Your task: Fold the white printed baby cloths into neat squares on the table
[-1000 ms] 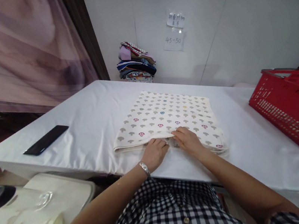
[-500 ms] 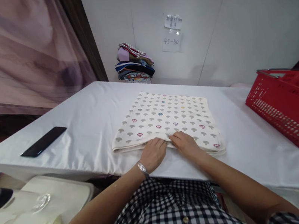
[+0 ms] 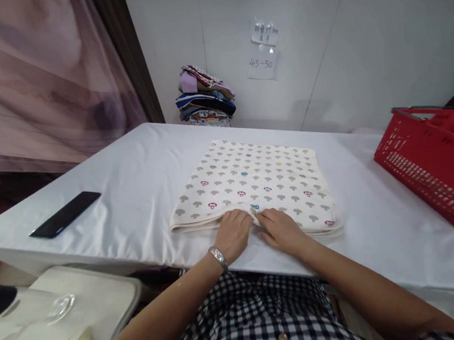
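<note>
A folded cream cloth (image 3: 249, 178), printed with small grey mushrooms and a few coloured ones, lies flat in front of me. My left hand (image 3: 235, 235) is closed on the middle of its near edge, fingertips tucked at the layers. Right beside it, my right hand (image 3: 280, 230) pinches the same edge, slightly raising a bit of fabric between the two hands. Parts of the fingertips are hidden by the hands and cloth.
The cloth rests on a white-covered table (image 3: 133, 179). A black flat object like a phone (image 3: 66, 214) lies at left. At right stands a red plastic basket (image 3: 446, 169). Several folded fabrics (image 3: 205, 99) are stacked by the wall, near paper signs (image 3: 262, 64).
My right hand has shifted slightly down along the near edge, uncovering a blue mushroom print. The left hand stays almost in place, and the cloth has hardly moved.
</note>
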Action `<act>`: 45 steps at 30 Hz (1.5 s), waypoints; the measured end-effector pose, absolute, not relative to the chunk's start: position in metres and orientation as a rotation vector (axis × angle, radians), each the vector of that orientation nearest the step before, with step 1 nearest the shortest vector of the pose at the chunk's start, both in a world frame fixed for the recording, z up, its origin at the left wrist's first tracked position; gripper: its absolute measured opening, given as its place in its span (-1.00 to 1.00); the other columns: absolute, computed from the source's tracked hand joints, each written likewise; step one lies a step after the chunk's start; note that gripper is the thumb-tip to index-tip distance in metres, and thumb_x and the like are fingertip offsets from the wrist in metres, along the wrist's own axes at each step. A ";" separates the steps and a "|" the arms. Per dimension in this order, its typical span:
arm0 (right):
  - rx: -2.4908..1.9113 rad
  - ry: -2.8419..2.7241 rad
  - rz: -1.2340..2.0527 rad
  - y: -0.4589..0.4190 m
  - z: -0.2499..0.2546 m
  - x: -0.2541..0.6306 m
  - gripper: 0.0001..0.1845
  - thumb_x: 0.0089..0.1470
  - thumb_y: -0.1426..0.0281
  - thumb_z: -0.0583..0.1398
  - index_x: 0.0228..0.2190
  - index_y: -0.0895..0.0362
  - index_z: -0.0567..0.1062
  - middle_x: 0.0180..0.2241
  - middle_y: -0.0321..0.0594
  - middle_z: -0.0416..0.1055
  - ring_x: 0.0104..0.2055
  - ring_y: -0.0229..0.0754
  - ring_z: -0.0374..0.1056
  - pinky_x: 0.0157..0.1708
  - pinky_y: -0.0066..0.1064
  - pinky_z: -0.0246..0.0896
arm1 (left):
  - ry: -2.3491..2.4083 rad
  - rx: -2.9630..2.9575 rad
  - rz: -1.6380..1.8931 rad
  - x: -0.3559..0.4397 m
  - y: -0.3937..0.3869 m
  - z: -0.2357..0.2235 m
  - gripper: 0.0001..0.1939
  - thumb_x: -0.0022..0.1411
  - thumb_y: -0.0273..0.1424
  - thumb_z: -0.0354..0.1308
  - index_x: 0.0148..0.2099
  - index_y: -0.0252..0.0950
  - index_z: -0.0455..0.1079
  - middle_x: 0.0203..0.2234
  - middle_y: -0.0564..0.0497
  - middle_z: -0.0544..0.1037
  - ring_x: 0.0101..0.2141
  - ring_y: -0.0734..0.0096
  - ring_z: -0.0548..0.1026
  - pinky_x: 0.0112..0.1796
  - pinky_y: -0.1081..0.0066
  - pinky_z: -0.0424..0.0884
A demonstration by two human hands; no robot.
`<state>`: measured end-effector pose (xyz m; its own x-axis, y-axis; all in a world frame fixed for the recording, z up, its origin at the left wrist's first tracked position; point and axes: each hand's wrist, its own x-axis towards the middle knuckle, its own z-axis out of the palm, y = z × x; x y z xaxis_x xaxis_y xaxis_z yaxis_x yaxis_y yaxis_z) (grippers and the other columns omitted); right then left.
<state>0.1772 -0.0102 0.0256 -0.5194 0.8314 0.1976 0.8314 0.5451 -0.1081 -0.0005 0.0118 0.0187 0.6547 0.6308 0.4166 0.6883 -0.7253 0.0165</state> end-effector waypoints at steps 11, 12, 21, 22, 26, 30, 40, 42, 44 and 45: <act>-1.499 -2.575 -0.046 -0.006 0.026 0.181 -0.71 0.08 0.55 -0.02 -0.16 0.16 0.35 -0.28 -0.16 0.32 -0.23 -0.18 0.19 -0.26 -0.38 0.04 | -1.229 -2.685 -0.629 -0.009 0.011 0.010 -0.89 0.22 -0.39 0.01 -0.24 -0.26 0.34 -0.31 -0.02 0.43 -0.22 0.30 0.30 -0.21 0.25 0.18; -1.502 -2.588 -0.040 -0.006 0.027 0.182 -0.71 0.08 0.55 -0.03 -0.18 0.15 0.36 -0.28 -0.17 0.32 -0.24 -0.18 0.19 -0.26 -0.38 0.04 | -1.259 -2.663 -0.620 -0.013 0.012 0.009 -0.89 0.22 -0.42 0.00 -0.25 -0.26 0.35 -0.31 -0.02 0.43 -0.22 0.30 0.30 -0.21 0.26 0.18; -1.501 -2.704 -0.186 -0.005 0.021 0.180 -0.43 -0.01 0.63 -0.04 0.06 0.12 0.22 -0.28 -0.14 0.35 -0.29 -0.17 0.25 -0.32 -0.38 0.05 | -1.368 -2.544 -0.562 -0.042 0.007 0.009 -0.84 0.20 -0.54 -0.07 -0.33 -0.29 0.32 -0.37 -0.01 0.41 -0.28 0.33 0.29 -0.20 0.28 0.18; -1.502 -2.710 -0.198 -0.006 0.022 0.179 -0.42 -0.01 0.64 -0.04 0.07 0.10 0.21 -0.29 -0.15 0.35 -0.31 -0.17 0.25 -0.32 -0.38 0.05 | -1.396 -2.531 -0.567 -0.045 0.007 0.008 -0.84 0.19 -0.56 -0.07 -0.33 -0.29 0.32 -0.36 -0.01 0.41 -0.27 0.33 0.29 -0.19 0.28 0.18; -1.494 -2.741 -0.170 -0.008 0.025 0.177 -0.41 -0.05 0.64 -0.01 0.04 0.06 0.27 -0.27 -0.14 0.36 -0.28 -0.17 0.27 -0.31 -0.39 0.06 | -1.553 -2.449 -0.564 -0.057 0.010 0.005 -0.85 0.15 -0.58 -0.05 -0.35 -0.30 0.30 -0.39 -0.01 0.40 -0.28 0.33 0.30 -0.20 0.28 0.19; -1.499 -2.753 -0.133 -0.007 0.025 0.177 -0.40 -0.07 0.64 -0.02 0.03 0.08 0.29 -0.26 -0.12 0.37 -0.28 -0.18 0.27 -0.32 -0.41 0.06 | -1.624 -2.404 -0.545 -0.076 0.016 0.003 -0.87 0.14 -0.56 -0.04 -0.39 -0.29 0.30 -0.43 -0.01 0.40 -0.29 0.32 0.32 -0.20 0.26 0.20; -1.436 -2.708 -0.173 -0.005 0.015 0.178 -0.45 -0.04 0.63 -0.08 -0.03 0.09 0.36 -0.27 -0.13 0.39 -0.29 -0.17 0.25 -0.31 -0.39 0.04 | -1.682 -2.390 -0.816 -0.150 0.004 0.010 -0.74 0.11 -0.59 -0.06 -0.21 -0.24 0.35 -0.28 -0.01 0.47 -0.19 0.37 0.37 -0.14 0.30 0.25; -1.438 -2.709 -0.166 -0.005 0.015 0.178 -0.44 -0.04 0.63 -0.08 -0.03 0.07 0.36 -0.26 -0.14 0.39 -0.28 -0.16 0.25 -0.30 -0.39 0.05 | -1.772 -2.278 -1.004 -0.156 0.001 0.010 -0.77 0.11 -0.56 -0.04 -0.21 -0.26 0.35 -0.29 -0.01 0.46 -0.21 0.37 0.38 -0.16 0.32 0.28; -1.440 -2.722 -0.155 -0.005 0.016 0.178 -0.43 -0.05 0.64 -0.08 -0.02 0.08 0.35 -0.26 -0.14 0.39 -0.27 -0.16 0.26 -0.29 -0.39 0.06 | -1.901 -2.121 -1.157 -0.161 0.002 0.008 -0.82 0.11 -0.50 -0.01 -0.23 -0.27 0.35 -0.33 -0.01 0.45 -0.26 0.38 0.39 -0.19 0.33 0.32; -1.440 -2.732 -0.151 -0.005 0.016 0.178 -0.42 -0.06 0.65 -0.08 -0.01 0.10 0.35 -0.25 -0.13 0.38 -0.27 -0.16 0.26 -0.29 -0.39 0.07 | -1.963 -2.064 -1.207 -0.163 0.003 0.007 -0.84 0.11 -0.47 0.00 -0.24 -0.28 0.35 -0.34 0.00 0.45 -0.28 0.39 0.39 -0.20 0.34 0.33</act>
<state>0.1776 -0.0053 0.0164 -0.5650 0.8202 0.0894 0.8251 0.5615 0.0632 -0.1634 0.0030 0.0071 -0.1090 0.8273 0.5511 0.8652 -0.1940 0.4624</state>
